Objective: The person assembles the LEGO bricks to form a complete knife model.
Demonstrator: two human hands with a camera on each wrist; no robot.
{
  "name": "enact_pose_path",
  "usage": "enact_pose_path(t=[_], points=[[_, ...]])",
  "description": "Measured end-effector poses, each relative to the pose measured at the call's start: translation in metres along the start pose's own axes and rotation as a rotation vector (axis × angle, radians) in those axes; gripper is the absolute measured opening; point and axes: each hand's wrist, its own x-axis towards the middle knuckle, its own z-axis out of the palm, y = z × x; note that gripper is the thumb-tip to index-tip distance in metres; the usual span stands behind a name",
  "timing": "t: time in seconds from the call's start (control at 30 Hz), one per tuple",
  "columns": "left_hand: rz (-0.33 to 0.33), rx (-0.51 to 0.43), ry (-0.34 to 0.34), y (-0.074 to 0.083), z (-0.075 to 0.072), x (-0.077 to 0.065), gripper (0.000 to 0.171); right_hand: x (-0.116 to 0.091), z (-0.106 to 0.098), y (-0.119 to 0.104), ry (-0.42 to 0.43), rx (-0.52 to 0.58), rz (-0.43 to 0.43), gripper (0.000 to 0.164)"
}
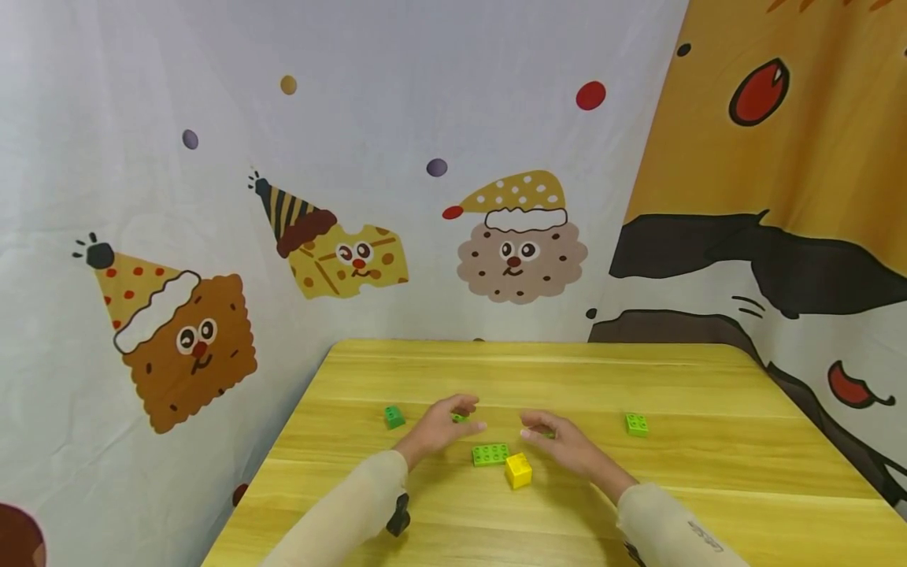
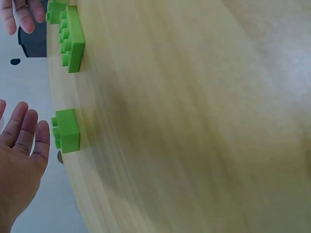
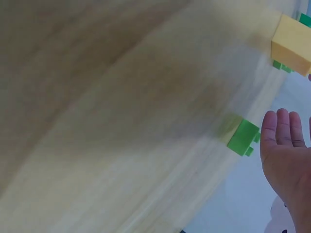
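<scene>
My left hand hovers over the table with its fingers spread and relaxed, holding nothing. A light green brick stands just past its fingertips in the left wrist view and is mostly hidden by the hand in the head view. My right hand faces it, fingers loosely bent and thumb apart. Beside its fingertips in the right wrist view is another green brick, largely covered from above. Between the two hands, on the near side, lie a long light green brick with two rows of studs and a yellow block.
A darker green brick lies left of my left hand. Farther right sits a light green four-stud brick. The wooden table ends at a printed cloth hanging behind and at the left.
</scene>
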Motion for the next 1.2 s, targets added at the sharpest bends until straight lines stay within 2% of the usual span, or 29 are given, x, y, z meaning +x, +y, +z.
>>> enact_pose_path(t=[0.17,0.4,0.57,0.8,1.1,1.2], points=[[-0.022,-0.02,-0.012,-0.003,0.002,-0.004,0.057,-0.005,0.003,0.002,-0.058,0.021,-0.012,0.056],[-0.018,-0.036,-0.038,-0.006,0.006,-0.011,0.053,-0.009,0.005,0.009,-0.146,0.07,-0.019,0.052],[-0.024,-0.046,-0.053,-0.008,0.009,-0.015,0.054,-0.012,0.006,0.014,-0.187,0.109,-0.019,0.057],[-0.028,-0.044,-0.067,-0.012,0.013,-0.018,0.051,-0.015,0.005,0.016,-0.199,0.139,-0.007,0.061],[-0.022,-0.109,-0.072,-0.018,0.018,-0.02,0.051,-0.016,0.009,0.021,-0.198,0.122,0.029,0.065],[-0.02,-0.092,-0.067,-0.019,0.02,-0.02,0.051,-0.016,0.011,0.022,-0.198,0.136,0.026,0.063]])
